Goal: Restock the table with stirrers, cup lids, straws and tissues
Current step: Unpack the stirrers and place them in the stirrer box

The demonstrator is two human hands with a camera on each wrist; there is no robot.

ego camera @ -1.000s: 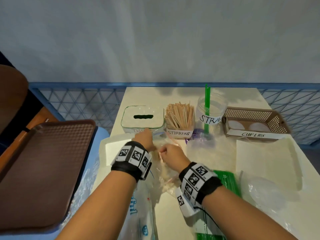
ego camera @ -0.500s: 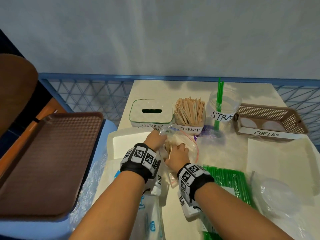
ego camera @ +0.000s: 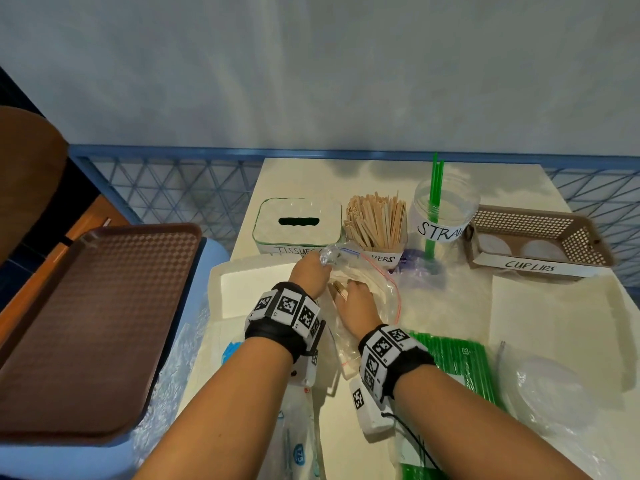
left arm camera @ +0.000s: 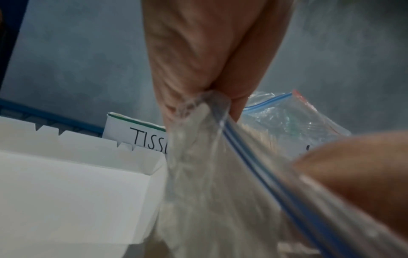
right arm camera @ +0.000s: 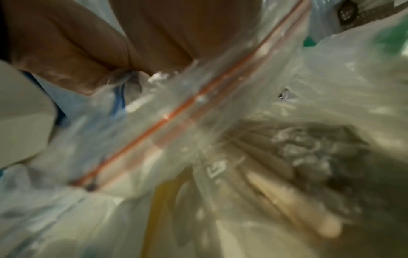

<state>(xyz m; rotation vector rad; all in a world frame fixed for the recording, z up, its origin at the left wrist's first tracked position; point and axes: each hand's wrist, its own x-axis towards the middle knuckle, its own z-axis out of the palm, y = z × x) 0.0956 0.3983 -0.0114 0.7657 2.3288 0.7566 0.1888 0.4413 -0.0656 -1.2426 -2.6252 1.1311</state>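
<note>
Stirrers (ego camera: 375, 220) already stood thick in their box at the back of the table (ego camera: 301, 174). Our left hand (ego camera: 309, 274) pinched the top of the zip bag (ego camera: 375, 289), and our right hand (ego camera: 356, 301) was inside it; we could not tell if it held sticks. We judged the tissue box (ego camera: 298, 221), the straw jar (ego camera: 443, 213) with two straws, and the lid basket (ego camera: 533, 237) were not yet filled.

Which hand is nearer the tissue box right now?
Left. The left hand pinches the zip bag's rim just in front of the tissue box, almost under its label. The right hand sits further back and to the right, reaching into the bag.
</note>
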